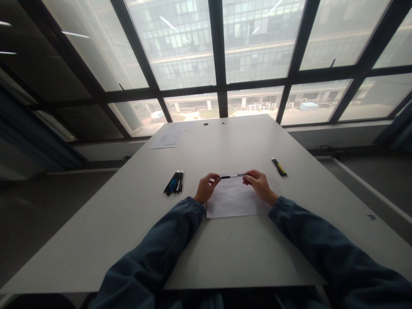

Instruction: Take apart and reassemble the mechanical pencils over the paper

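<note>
A slim pen (pixel 230 176), black at both ends with a pale clear middle, is held level between my two hands. My left hand (pixel 206 186) is closed, pinching its left end between thumb and fingers. At the other end, my right hand (pixel 258 184) grips the black right tip in the same way. Beneath the pen lies a white sheet of paper (pixel 238 199), partly covered by my hands. To the left a bundle of several dark pens (pixel 174 183) rests on the table. Beyond my right hand are a few pens (pixel 279 167), one of them yellow.
The white table (pixel 144 240) stretches forward to large framed windows. Printed sheets (pixel 168 138) lie at its far left. Two small dark round spots mark the far end. A small dark label (pixel 371 217) sits near the right edge.
</note>
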{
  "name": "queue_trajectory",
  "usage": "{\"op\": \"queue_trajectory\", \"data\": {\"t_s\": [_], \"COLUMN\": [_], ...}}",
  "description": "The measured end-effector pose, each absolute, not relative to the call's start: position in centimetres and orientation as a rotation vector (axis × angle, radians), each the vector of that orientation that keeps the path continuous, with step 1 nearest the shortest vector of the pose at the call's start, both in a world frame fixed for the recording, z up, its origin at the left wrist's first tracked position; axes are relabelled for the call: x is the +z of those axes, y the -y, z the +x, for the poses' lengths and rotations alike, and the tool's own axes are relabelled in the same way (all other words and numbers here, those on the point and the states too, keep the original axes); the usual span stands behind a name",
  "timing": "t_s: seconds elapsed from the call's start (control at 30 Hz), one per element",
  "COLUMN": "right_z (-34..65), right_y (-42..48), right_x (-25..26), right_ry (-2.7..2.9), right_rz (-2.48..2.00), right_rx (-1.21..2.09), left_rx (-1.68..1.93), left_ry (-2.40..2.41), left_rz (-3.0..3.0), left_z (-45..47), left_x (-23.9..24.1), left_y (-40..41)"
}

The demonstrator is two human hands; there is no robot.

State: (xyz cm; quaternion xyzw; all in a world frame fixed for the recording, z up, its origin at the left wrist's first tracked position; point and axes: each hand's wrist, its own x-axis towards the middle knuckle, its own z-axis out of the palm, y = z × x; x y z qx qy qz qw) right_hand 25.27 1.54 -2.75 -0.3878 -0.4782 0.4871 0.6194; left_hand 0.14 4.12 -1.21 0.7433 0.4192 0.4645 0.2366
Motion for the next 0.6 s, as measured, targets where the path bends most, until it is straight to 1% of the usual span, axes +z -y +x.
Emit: {"op": "queue_trajectory", "data": {"t_s": [0.6], "right_z": [25.26], "right_y": [-1.55], "right_x": [-2.92], "right_ry": [1.113], "right_rz": [-0.865], "right_rx": [1.128], "left_rx": [1.212], "left_ry": [-1.129], "left_rz": [2.031], "left_z": [-0.02], "left_x": [-0.94], "left_y": [-3.97]}}
